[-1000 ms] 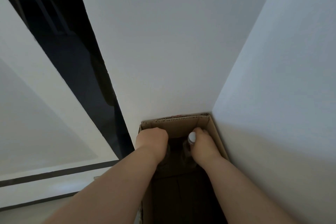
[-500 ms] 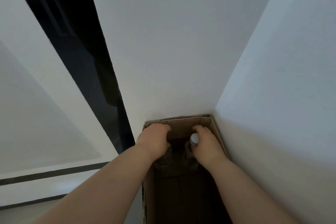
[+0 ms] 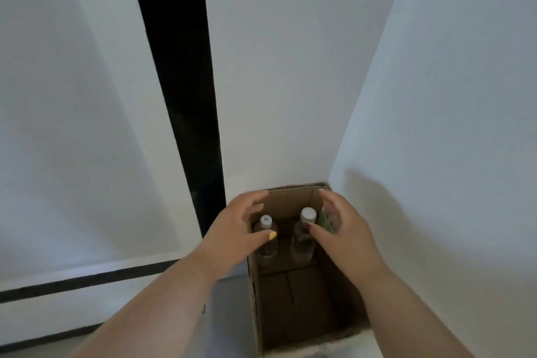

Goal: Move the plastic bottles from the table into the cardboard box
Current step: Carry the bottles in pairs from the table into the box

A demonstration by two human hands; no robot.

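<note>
The left hand [image 3: 232, 229], bare, with a yellow-painted thumbnail, has come up off its bottle and now hangs spread and loose beside it, fingers arched over the box's far left corner, gripping nothing. The right hand [image 3: 345, 229] has done the same: a moment ago its fingers were wrapped round the neck of a bottle, and now they are splayed and empty, a dark-red nail just beside the bottle's shoulder; whether it touches is hard to say. So both bottles have just been let go, which I take to mean this pair is delivered and the hands are free to go back for more.

Between the hands, the left clear plastic bottle with a pale grey-white cap [image 3: 266, 237] stands upright against the far end of the tall brown cardboard box [image 3: 255, 299]. Just beside it, a little apart, the right clear plastic bottle with a white cap [image 3: 304, 237] also stands upright. Both are see-through and dim in the box's shadow; what they hold cannot be told. Something greenish shows against the box's right wall behind the right hand, too hidden to name.

The near part of the box floor lies bare and dark. The box itself sits tucked into a corner of white walls [image 3: 290, 67], with a black vertical strip [image 3: 180, 67] to its left. No table is in view.
</note>
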